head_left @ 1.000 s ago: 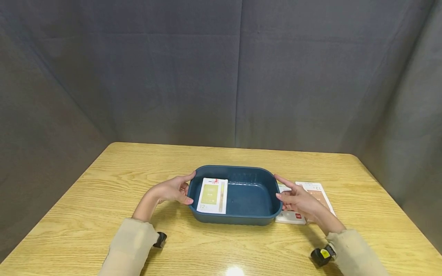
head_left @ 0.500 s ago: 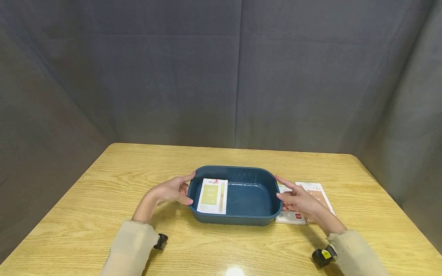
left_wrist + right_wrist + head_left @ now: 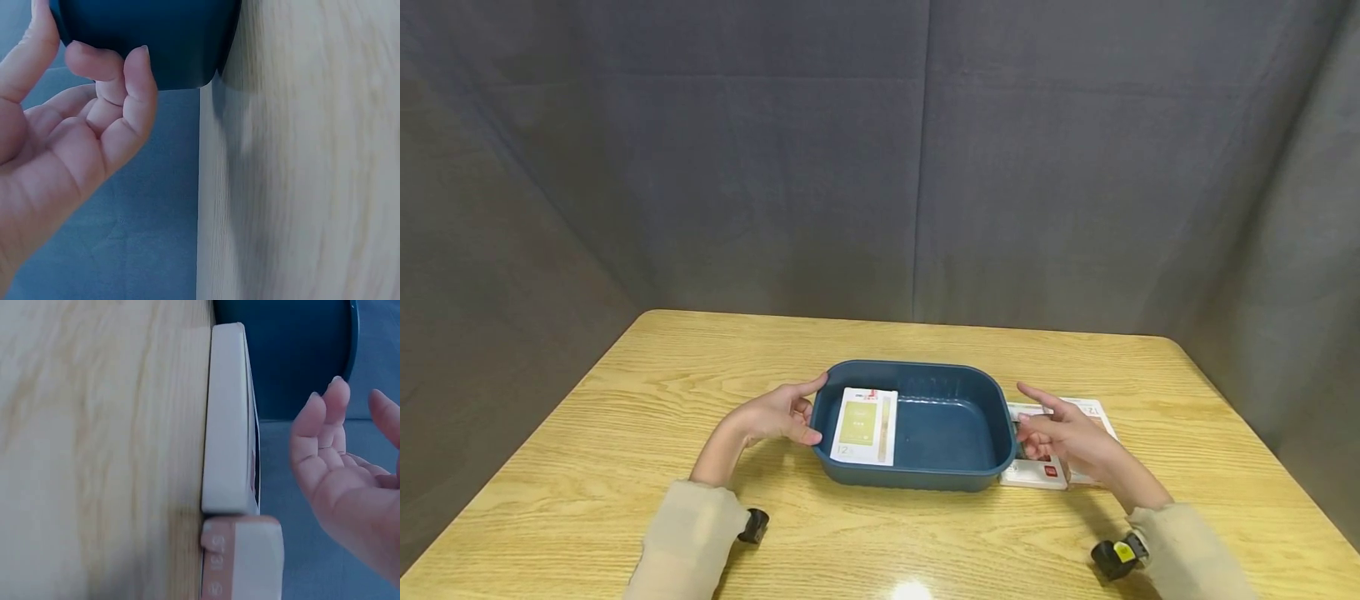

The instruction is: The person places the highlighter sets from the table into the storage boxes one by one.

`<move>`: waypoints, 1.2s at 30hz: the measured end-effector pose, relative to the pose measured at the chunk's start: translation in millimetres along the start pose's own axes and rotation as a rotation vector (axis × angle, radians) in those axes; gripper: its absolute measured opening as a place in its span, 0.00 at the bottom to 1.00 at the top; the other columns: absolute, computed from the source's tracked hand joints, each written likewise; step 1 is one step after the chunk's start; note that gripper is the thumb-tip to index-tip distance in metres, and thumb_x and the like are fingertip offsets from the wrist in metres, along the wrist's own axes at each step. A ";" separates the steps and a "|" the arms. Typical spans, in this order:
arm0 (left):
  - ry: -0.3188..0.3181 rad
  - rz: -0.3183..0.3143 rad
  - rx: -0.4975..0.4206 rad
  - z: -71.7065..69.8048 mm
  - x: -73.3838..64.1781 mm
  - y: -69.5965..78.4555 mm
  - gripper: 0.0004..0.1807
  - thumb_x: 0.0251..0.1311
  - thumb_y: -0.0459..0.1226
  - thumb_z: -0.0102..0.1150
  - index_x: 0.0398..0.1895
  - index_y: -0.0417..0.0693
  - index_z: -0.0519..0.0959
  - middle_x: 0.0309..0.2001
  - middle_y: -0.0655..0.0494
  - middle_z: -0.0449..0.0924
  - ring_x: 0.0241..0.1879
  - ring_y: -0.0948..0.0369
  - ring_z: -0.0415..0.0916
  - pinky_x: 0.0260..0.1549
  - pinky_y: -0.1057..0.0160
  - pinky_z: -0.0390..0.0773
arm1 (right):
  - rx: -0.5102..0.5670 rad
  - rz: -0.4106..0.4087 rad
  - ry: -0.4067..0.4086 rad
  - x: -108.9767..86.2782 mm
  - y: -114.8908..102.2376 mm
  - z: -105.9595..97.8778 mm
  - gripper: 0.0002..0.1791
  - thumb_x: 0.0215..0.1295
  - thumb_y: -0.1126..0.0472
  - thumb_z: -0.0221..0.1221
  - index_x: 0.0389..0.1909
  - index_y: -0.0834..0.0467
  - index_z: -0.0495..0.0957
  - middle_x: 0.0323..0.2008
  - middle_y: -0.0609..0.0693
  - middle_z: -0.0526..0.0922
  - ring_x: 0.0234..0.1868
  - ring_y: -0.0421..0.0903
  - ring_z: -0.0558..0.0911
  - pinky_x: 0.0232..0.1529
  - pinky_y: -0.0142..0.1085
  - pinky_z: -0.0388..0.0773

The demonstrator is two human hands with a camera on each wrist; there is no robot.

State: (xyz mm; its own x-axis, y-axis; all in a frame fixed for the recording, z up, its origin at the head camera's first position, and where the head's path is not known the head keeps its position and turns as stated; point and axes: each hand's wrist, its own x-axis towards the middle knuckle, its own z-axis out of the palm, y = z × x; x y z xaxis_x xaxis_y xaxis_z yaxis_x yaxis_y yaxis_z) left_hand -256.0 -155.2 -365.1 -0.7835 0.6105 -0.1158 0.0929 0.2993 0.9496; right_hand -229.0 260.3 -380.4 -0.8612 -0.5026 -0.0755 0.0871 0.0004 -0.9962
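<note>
A dark blue rectangular plastic bin (image 3: 951, 429) with rounded corners sits mid-table. My left hand (image 3: 778, 414) grips its left end. In the left wrist view, the thumb lies along the rim and fingertips (image 3: 139, 69) press against the outer wall. Inside the bin, at its left end, lies a flat white box with a yellow-green panel (image 3: 859, 425). My right hand (image 3: 1071, 437) is apart from the bin's right end, fingers loosely bent and holding nothing. It hovers over a white box with a red mark (image 3: 1033, 475), set close against the bin.
Another white box with a brownish panel (image 3: 1097, 414) lies right of the first, partly hidden under my right hand; its end (image 3: 250, 556) shows in the right wrist view. The wooden table (image 3: 700, 350) ends at a grey curtain (image 3: 775, 208) behind.
My right hand has let go of the bin's right end and moved a little to the right, its fingers off the rim. My left hand keeps its grip, and the bin has barely moved.
</note>
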 end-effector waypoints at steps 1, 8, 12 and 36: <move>0.001 -0.002 0.000 0.1 0.1 -0.1 0.52 0.44 0.26 0.65 0.68 0.34 0.40 0.24 0.53 0.61 0.22 0.62 0.59 0.23 0.68 0.67 | -0.007 0.001 0.003 -0.8 -0.6 -1.2 0.40 0.66 0.67 0.48 0.66 0.68 0.31 0.27 0.50 0.79 0.24 0.40 0.75 0.29 0.31 0.74; 0.010 -0.015 0.007 1.0 0.9 1.3 0.51 0.44 0.24 0.64 0.68 0.35 0.41 0.23 0.53 0.61 0.23 0.62 0.59 0.22 0.68 0.67 | 0.001 -0.048 -0.004 -6.4 0.1 -10.4 0.38 0.64 0.69 0.48 0.63 0.75 0.32 0.29 0.51 0.79 0.25 0.39 0.76 0.31 0.32 0.75; 0.011 -0.015 0.009 0.9 1.0 1.5 0.51 0.44 0.24 0.64 0.68 0.35 0.41 0.23 0.53 0.61 0.22 0.62 0.59 0.22 0.68 0.67 | 0.015 -0.068 -0.016 -10.9 2.2 -16.2 0.38 0.64 0.69 0.49 0.62 0.78 0.34 0.31 0.53 0.80 0.26 0.40 0.77 0.32 0.32 0.76; 0.008 -0.023 -0.006 1.0 0.1 1.5 0.52 0.44 0.25 0.65 0.68 0.35 0.41 0.24 0.53 0.61 0.23 0.62 0.60 0.24 0.67 0.69 | -0.149 0.023 0.098 -39.5 -0.2 -42.3 0.30 0.66 0.65 0.48 0.58 0.82 0.48 0.36 0.50 0.79 0.34 0.41 0.79 0.35 0.32 0.76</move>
State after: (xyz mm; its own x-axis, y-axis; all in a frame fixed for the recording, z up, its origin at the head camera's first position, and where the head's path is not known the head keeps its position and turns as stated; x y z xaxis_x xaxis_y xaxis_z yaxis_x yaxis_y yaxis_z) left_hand -255.3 -153.9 -364.0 -0.7901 0.5979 -0.1350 0.0716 0.3088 0.9484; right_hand -216.2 316.7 -379.1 -0.9053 -0.4140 -0.0950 0.0385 0.1429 -0.9890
